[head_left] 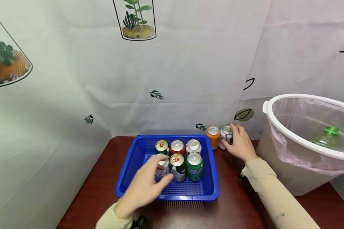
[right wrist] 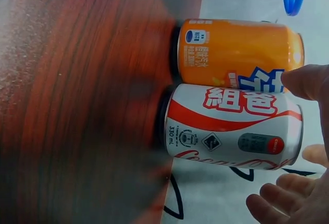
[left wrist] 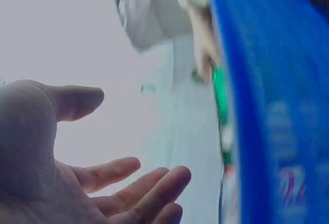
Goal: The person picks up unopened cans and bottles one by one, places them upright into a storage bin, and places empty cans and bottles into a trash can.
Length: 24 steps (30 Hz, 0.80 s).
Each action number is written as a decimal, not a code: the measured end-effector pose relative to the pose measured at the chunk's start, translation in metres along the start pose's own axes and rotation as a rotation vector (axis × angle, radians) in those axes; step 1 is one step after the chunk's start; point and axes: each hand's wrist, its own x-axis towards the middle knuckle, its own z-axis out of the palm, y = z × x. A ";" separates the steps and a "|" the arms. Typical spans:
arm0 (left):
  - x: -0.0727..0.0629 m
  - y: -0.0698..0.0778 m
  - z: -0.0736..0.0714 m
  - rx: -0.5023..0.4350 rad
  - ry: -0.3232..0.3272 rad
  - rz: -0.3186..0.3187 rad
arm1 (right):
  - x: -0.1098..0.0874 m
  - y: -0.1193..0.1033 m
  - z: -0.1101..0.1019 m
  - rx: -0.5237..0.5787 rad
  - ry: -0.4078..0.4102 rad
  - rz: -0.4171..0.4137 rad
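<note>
My left hand [head_left: 144, 186] hangs over the front left of the blue plastic basket [head_left: 213, 187], thumb and fingers spread with nothing between them. Several drink cans stand upright in two rows inside, among them a green can [head_left: 195, 168] and a dark green and silver can [head_left: 177, 170]. The left hand partly hides a white can [head_left: 162, 171]. Behind and right of the basket, my right hand [head_left: 242, 144] is at a white-and-red Coca-Cola can [right wrist: 231, 129], thumb and fingers loosely spread about its top. An orange soda can [right wrist: 236, 52] stands right beside it.
A bin [head_left: 278, 168] with a white rim and a pink liner stands at the right, with a green-capped plastic bottle [head_left: 328, 136] inside. The dark red wooden table [head_left: 87, 197] meets a printed white cloth [head_left: 172, 79] at the back.
</note>
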 end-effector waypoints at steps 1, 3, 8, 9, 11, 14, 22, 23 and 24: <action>0.000 -0.006 -0.007 -0.009 0.009 -0.023 | 0.001 0.000 0.000 0.001 -0.006 0.005; 0.000 -0.019 -0.018 -0.013 0.022 -0.061 | 0.003 0.001 0.001 0.000 -0.023 0.016; 0.000 -0.052 -0.042 0.001 0.044 -0.095 | 0.010 0.000 0.001 -0.003 -0.073 0.050; 0.000 -0.059 -0.047 0.000 0.047 -0.108 | 0.012 -0.001 0.001 -0.001 -0.083 0.056; -0.001 -0.073 -0.055 -0.006 0.042 -0.151 | 0.015 -0.002 0.002 0.004 -0.098 0.067; 0.001 -0.092 -0.063 -0.066 0.013 -0.248 | 0.017 -0.002 0.003 0.014 -0.101 0.076; 0.010 -0.134 -0.062 -0.249 -0.069 -0.476 | 0.012 0.000 0.008 0.014 -0.049 0.075; 0.010 -0.138 -0.062 -0.262 -0.099 -0.496 | 0.012 0.000 0.009 0.020 -0.043 0.077; 0.010 -0.142 -0.061 -0.274 -0.134 -0.511 | 0.012 0.000 0.010 0.026 -0.040 0.078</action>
